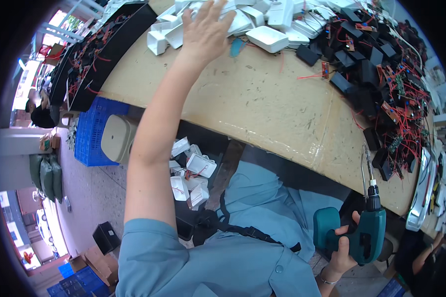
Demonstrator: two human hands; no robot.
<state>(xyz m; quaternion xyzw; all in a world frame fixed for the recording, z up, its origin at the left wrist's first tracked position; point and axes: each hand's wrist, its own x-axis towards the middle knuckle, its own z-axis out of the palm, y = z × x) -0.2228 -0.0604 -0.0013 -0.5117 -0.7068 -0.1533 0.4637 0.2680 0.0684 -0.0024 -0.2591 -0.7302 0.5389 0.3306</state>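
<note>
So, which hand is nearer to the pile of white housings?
The left. The left hand rests on the white housings at the far side of the table. The right hand is low by the lap, holding a teal drill.

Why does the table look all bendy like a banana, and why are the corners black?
In the head view, the fisheye lens curves the straight edge of the tan table and leaves a dark ring round the rim. Daylight is bright and washed out at the far left. The left hand on the white plastic cases and the right hand holding the teal drill look sharp, not blurred.
</note>
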